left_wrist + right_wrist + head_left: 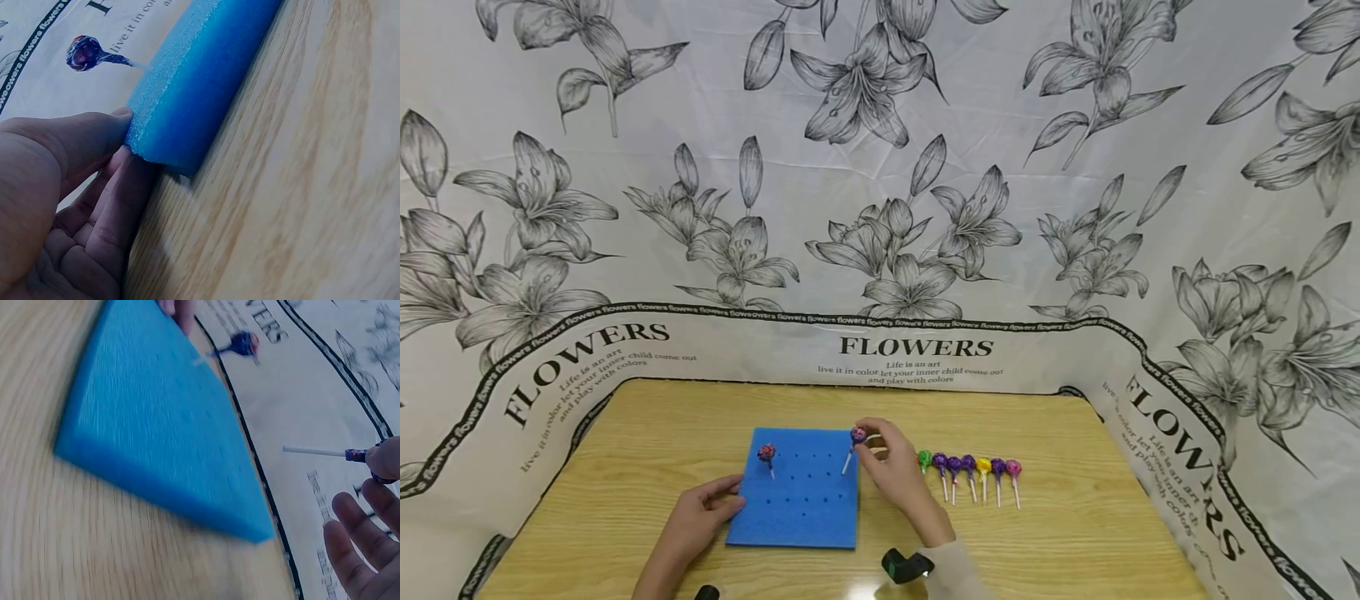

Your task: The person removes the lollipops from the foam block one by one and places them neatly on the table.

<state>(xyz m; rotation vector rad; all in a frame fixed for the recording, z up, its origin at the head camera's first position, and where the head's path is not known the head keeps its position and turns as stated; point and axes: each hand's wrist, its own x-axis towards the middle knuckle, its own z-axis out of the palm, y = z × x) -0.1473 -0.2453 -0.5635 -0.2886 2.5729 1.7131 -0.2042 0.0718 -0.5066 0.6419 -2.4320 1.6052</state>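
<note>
With one lollipop already planted in the blue foam block my left hand steadies, fingers straight against its edge, my right hand pinches a second lollipop over it, leaving seven in the row at centre-right.

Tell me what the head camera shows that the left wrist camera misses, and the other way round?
Only the head view shows the right hand pinching a lollipop over the blue foam block, and the row of lollipops lying on the wooden table. Only the left wrist view shows the block's thick side edge close up, with fingertips against it. Both show the left hand on the block and one lollipop standing in it.
</note>
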